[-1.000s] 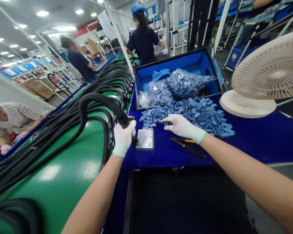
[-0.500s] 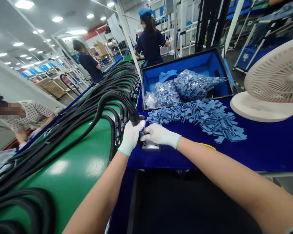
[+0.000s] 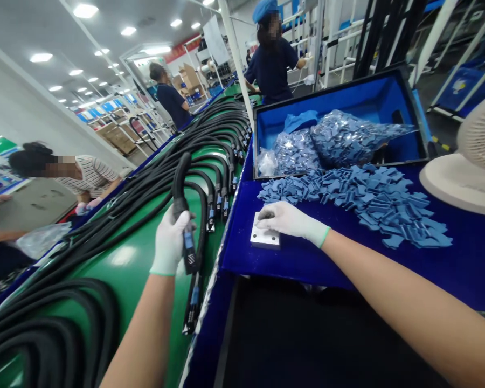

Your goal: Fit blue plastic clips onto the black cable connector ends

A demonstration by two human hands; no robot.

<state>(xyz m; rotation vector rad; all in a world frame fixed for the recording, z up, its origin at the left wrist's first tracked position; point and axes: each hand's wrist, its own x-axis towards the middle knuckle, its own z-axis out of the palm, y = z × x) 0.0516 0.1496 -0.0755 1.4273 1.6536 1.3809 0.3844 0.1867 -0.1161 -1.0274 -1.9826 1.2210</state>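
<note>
My left hand (image 3: 170,242), in a white glove, is closed around the end of a black corrugated hose (image 3: 181,186). A blue clip (image 3: 188,241) sits on that hose's dark end fitting, which points down over the green conveyor. My right hand (image 3: 286,220), also gloved, is at the far part of a silver metal block (image 3: 265,238) with holes on the blue tabletop. Its fingers are curled together; anything between them is hidden. Beyond it lies a heap of loose blue clips (image 3: 359,196).
Many black hoses with fitted ends lie along the green conveyor (image 3: 125,256). Behind the heap stands a blue crate (image 3: 383,102) holding plastic bags of clips (image 3: 343,139). A beige fan (image 3: 464,180) is at the right. Several people are by the line, one in a striped top (image 3: 91,175).
My left hand has moved the hose end left, off the metal block and over the conveyor. My right hand has let go of the hose end and stays by the block. The view has shifted.
</note>
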